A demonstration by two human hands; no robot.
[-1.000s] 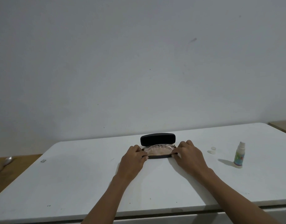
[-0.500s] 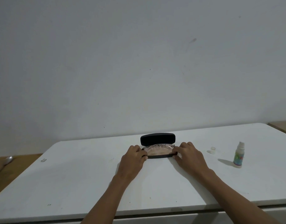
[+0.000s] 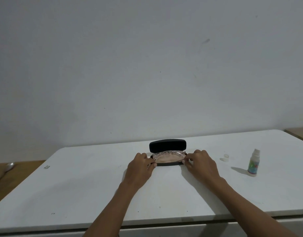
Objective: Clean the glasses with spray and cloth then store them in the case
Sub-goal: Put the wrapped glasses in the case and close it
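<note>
White tabletop (image 3: 79,185), plain pale wall behind. Black case (image 3: 168,151) lies open at centre, lid stood up at the back, pinkish lining showing. Glasses (image 3: 168,153) sit in the case tray, clear frame just readable above the lining; whether a cloth lies under them I cannot tell.

My left hand (image 3: 141,168) is at the case's left end, my right hand (image 3: 201,165) at its right end, fingers of both curled at the rim. Grip looks like a pinch on each end, but case edge or frame end, I cannot tell.

Handling, as I judge it: glasses light, stiff, thin at the hinges, lenses easily smeared. Best taken by the frame ends or temples, never the lens faces. Case is rigid and may slide on the smooth top.

Right of the case: small clear cap (image 3: 226,157), then the spray bottle (image 3: 254,164) further right, uncapped, upright, likely to tip if knocked. Far left of the case: a spoon (image 3: 9,166) on a wooden surface. Nothing stands between my hands and the case.
</note>
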